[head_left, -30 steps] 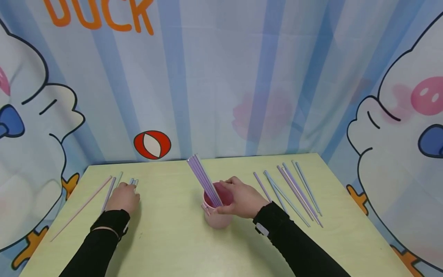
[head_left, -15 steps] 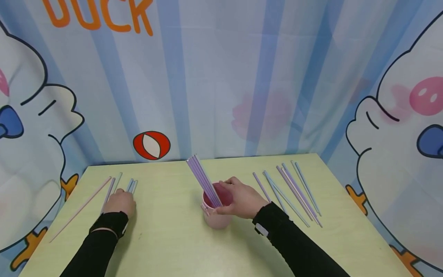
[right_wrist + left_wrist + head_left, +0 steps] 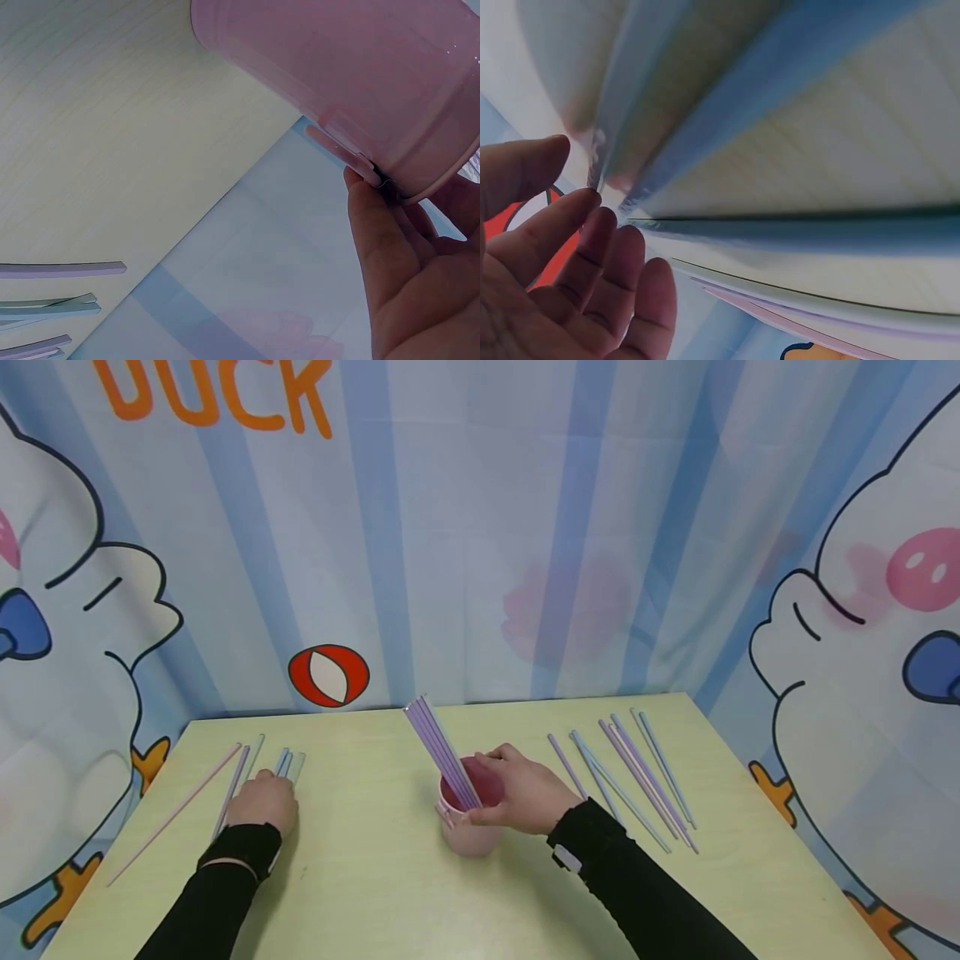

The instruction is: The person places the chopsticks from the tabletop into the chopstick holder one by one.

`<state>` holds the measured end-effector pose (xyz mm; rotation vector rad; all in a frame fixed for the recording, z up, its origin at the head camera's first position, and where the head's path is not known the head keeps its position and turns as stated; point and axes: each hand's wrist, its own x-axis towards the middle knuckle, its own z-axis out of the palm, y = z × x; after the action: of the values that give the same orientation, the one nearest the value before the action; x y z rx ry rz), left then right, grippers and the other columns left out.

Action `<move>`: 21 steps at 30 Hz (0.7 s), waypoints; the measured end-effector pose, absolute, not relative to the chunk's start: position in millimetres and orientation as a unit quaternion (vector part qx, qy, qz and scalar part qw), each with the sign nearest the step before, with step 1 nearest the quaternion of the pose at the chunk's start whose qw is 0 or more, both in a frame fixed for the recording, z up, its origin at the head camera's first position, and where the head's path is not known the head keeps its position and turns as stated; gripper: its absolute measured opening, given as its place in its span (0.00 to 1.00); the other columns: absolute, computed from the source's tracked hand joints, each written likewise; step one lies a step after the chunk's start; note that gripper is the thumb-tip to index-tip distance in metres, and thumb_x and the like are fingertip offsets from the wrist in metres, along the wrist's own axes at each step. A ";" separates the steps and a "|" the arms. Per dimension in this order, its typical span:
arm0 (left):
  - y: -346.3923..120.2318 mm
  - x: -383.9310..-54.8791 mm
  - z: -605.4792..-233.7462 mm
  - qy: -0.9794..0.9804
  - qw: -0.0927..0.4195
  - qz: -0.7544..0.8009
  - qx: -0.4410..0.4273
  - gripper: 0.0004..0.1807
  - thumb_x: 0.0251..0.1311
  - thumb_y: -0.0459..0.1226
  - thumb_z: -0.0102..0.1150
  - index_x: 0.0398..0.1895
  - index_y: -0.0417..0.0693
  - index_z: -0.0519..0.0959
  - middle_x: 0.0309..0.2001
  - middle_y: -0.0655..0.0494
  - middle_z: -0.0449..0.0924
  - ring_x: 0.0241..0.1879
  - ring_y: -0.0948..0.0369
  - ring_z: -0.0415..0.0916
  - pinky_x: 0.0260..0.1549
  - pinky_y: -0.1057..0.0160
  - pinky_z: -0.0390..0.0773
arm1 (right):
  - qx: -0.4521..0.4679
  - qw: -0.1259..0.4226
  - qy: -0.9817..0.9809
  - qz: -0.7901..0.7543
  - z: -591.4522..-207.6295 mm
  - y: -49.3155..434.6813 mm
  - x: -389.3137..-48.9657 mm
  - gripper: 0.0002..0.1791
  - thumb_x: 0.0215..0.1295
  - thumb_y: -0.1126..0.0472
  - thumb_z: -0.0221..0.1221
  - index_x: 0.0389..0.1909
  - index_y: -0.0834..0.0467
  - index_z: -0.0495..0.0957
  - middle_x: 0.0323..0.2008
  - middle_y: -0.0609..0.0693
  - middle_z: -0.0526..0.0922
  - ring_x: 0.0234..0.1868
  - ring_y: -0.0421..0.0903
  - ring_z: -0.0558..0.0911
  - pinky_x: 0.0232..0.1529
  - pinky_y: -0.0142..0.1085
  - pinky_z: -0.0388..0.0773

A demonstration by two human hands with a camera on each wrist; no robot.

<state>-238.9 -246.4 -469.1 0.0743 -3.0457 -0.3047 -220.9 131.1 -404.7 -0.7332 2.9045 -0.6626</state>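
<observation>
A pink cup (image 3: 472, 839) stands near the middle of the table, holding a bundle of purple straw-like sticks (image 3: 442, 752) that lean left. My right hand (image 3: 525, 789) grips the cup by its rim; in the right wrist view the fingers curl at the rim beside a small clip-like piece (image 3: 341, 154). At the left, my left hand (image 3: 264, 802) is low over several sticks. The left wrist view shows blue sticks (image 3: 727, 97) fanned past the fingertips, the thumb (image 3: 532, 169) apart from the fingers. Whether a fingertip touches a stick is hard to tell.
Left of the left hand lie a pink stick (image 3: 176, 814) and a purple stick (image 3: 231, 789). Several blue, purple and pale sticks (image 3: 648, 768) lie right of the cup. A striped cartoon curtain (image 3: 465, 527) hangs behind the table (image 3: 375, 893).
My left hand first draws back slightly towards the near side, then shifts a little right. A pale stick beside it now lies more spread. The right hand and cup stay put.
</observation>
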 end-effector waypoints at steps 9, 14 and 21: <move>-237.1 -240.8 -468.7 -0.991 0.019 -0.131 -0.006 0.04 0.57 0.28 0.56 0.28 0.33 0.75 0.25 0.43 0.76 0.26 0.47 0.76 0.27 0.45 0.76 | -0.238 0.042 0.945 -0.222 -405.8 131.3 -220.8 0.46 0.49 0.36 0.69 0.68 0.51 0.69 0.58 0.51 0.71 0.50 0.48 0.78 0.52 0.41 0.77; -226.2 -239.3 -467.0 -0.989 0.009 -0.147 -0.004 0.05 0.56 0.29 0.59 0.30 0.34 0.74 0.26 0.45 0.77 0.27 0.47 0.76 0.30 0.45 0.76 | -0.236 0.045 0.944 -0.226 -404.6 130.8 -220.2 0.45 0.49 0.36 0.70 0.67 0.50 0.70 0.57 0.51 0.71 0.50 0.49 0.78 0.52 0.42 0.77; -208.2 -237.9 -467.1 -0.989 0.015 -0.149 -0.010 0.11 0.56 0.27 0.59 0.42 0.30 0.75 0.31 0.40 0.80 0.31 0.44 0.79 0.33 0.45 0.78 | -0.239 0.042 0.944 -0.223 -404.9 130.8 -220.8 0.44 0.49 0.36 0.70 0.67 0.49 0.70 0.57 0.51 0.71 0.50 0.48 0.78 0.52 0.42 0.77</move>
<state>-237.9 -208.2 -467.1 -0.0316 -3.0768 -0.4632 -220.8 130.8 -404.9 -0.7321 2.8899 -0.6824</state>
